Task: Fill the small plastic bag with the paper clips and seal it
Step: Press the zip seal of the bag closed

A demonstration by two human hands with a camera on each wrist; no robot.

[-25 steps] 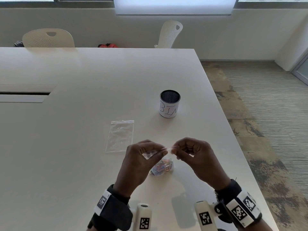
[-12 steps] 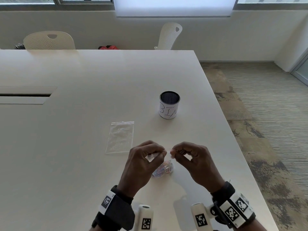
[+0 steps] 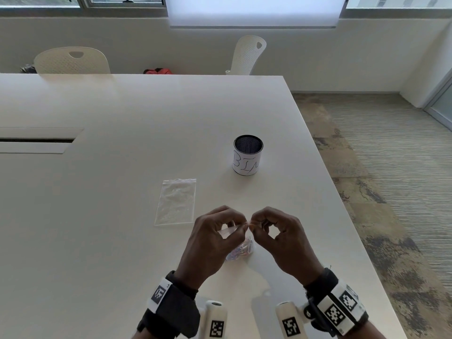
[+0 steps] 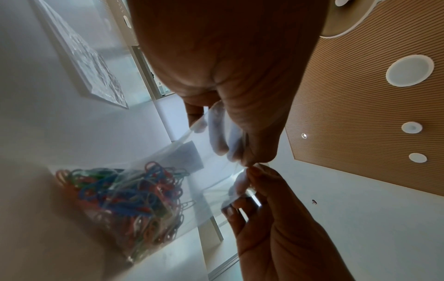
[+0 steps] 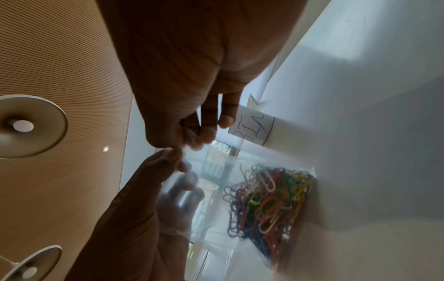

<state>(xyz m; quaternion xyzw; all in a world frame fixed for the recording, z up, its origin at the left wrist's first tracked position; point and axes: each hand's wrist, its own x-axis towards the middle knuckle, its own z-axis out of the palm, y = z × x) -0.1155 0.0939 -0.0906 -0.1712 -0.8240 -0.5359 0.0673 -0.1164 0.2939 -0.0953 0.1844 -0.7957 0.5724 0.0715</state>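
Left hand: my left hand (image 3: 215, 237) pinches the top edge of the small plastic bag (image 4: 192, 182) between thumb and forefinger, the other fingers curled behind the film.
Right hand: my right hand (image 3: 276, 237) pinches the same top edge right beside the left; the fingertips (image 4: 258, 170) of both hands almost meet.
Bag: it hangs from that pinched edge, nearer me than the bin (image 3: 247, 159), with its bottom resting on the table (image 3: 122, 241).
Paper clips: the coloured paper clips (image 5: 269, 201) lie heaped in the bag's lower end, all inside the film.
Seal: I cannot tell whether the strip is pressed closed along its length.
Spare bag: a second clear bag (image 3: 176, 201) lies flat on the table, left of the bin and just beyond my left hand.
Bin: upright, marked "BIN", well beyond my hands.
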